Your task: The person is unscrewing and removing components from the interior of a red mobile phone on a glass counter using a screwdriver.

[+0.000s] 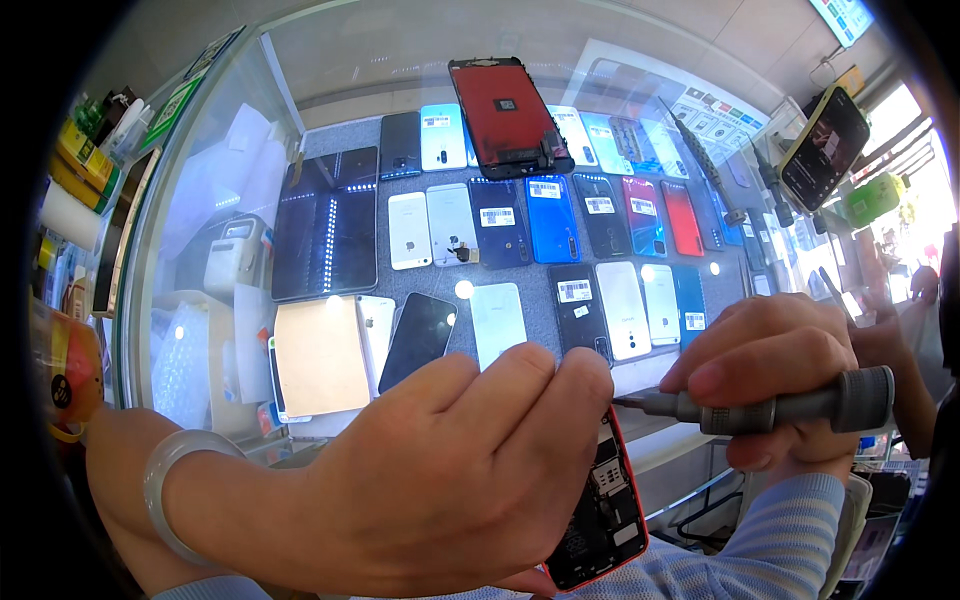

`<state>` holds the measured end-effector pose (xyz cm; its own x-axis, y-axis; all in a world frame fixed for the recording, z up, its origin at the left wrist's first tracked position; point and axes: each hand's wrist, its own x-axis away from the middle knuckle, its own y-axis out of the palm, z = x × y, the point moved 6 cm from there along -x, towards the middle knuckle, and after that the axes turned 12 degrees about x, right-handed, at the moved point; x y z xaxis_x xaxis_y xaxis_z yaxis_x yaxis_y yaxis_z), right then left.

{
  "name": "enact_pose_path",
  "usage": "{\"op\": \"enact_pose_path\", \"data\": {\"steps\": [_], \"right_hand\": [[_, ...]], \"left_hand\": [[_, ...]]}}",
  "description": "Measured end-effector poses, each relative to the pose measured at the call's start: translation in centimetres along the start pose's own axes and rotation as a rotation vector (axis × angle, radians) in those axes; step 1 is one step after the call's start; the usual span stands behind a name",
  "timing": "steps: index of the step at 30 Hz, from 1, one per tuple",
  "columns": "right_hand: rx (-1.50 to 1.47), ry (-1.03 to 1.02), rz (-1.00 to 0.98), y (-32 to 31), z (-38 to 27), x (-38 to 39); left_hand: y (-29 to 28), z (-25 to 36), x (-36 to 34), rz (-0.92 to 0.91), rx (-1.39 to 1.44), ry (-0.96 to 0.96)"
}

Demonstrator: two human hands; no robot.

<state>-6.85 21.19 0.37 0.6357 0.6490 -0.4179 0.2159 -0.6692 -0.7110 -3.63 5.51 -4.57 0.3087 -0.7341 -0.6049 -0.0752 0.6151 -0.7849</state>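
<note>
My left hand (pixel 430 480), with a pale bangle at its wrist, is closed around an opened phone (pixel 612 505). The phone has a red frame, and its dark inside shows a silver card slot and other parts; my fingers cover much of it. My right hand (pixel 765 350) grips a grey screwdriver (pixel 740 415), held nearly level. Its thin tip points left, close to my left fingertips and the phone's upper edge. Whether the tip touches the phone, I cannot tell.
Beneath my hands is a glass display case (pixel 355 125) holding rows of phones. On the glass lie a red-backed screen assembly (pixel 505 105), a tan square pad (pixel 322 358), a small part (pixel 463 253) and a long thin tool (pixel 700 155). A phone (pixel 825 145) stands upright at right.
</note>
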Motion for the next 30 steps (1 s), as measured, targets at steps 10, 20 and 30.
{"op": "enact_pose_path", "data": {"steps": [10,20,30], "right_hand": [[0.001,0.051,0.005,-0.4,0.4,0.4],[0.080,0.049,-0.048,0.6,0.4,-0.4],[0.183,0.084,-0.073,0.7,0.4,-0.6]], "left_hand": [[-1.7,0.8,-1.0,-0.387,0.137,-0.255],[-1.2,1.6,-0.7,-0.383,-0.008,-0.198],[-0.7,1.6,-0.5,-0.379,0.015,-0.211]]}}
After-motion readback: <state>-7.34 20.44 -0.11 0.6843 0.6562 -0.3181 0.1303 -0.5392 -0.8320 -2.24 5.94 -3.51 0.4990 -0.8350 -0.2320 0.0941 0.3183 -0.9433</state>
